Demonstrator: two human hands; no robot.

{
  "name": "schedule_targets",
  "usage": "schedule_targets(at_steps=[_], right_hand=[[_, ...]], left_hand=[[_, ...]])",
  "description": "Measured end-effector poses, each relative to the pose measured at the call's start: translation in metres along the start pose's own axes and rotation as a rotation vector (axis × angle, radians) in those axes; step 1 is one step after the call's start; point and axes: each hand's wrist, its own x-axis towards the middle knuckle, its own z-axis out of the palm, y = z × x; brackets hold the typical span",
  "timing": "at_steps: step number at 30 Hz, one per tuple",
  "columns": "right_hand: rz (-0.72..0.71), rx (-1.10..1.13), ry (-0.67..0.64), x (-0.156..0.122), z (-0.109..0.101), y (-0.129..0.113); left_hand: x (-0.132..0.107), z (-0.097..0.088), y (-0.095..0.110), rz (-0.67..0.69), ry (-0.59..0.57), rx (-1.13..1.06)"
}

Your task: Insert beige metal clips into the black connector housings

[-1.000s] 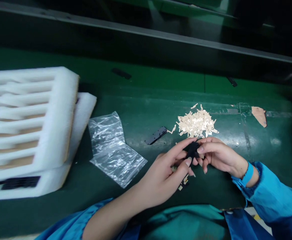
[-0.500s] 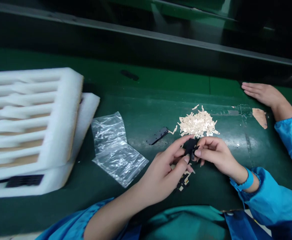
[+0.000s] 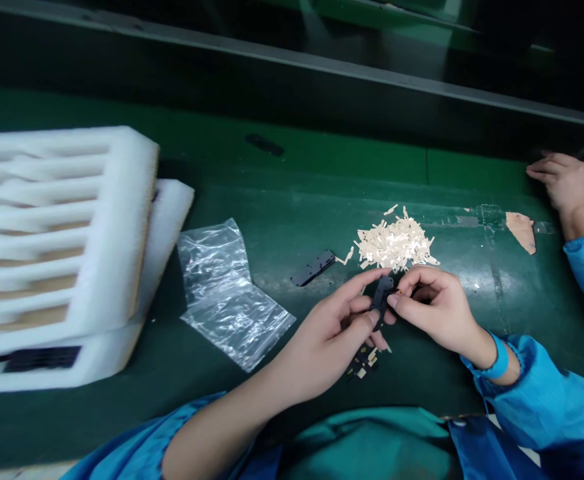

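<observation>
In my left hand (image 3: 339,327) is a small black oblong part (image 3: 383,293), held tilted between thumb and fingers. My right hand (image 3: 435,303) pinches at the part's right side; a tiny orange glint shows at its fingertips, but what they hold is too small to name. Just beyond both hands lies a heap of small cream-coloured strips (image 3: 397,241). A similar black oblong part (image 3: 314,268) rests on the table to the left, with a loose strip near its end. Below my left fingers are several small black and cream pieces (image 3: 365,362), partly hidden.
A clear plastic bag (image 3: 232,293) lies flat left of my hands. White slotted foam trays (image 3: 122,233) are stacked at the far left. Another dark oblong piece (image 3: 265,145) lies further back. A co-worker's hand (image 3: 567,183) rests at the right by the dark ledge.
The black part in my left hand has turned so its long narrow face shows. My right hand stays close at its side. The co-worker's hand has moved right and its fingers have curled.
</observation>
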Motion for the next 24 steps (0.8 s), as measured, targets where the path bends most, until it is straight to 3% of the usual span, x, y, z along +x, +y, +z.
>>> schedule_targets(at_steps=[24], right_hand=[[0.037,0.037,-0.021,-0.0003,0.0006,0.0040]], left_hand=[[-0.0014,0.0008,0.0017,0.008,0.001,0.047]])
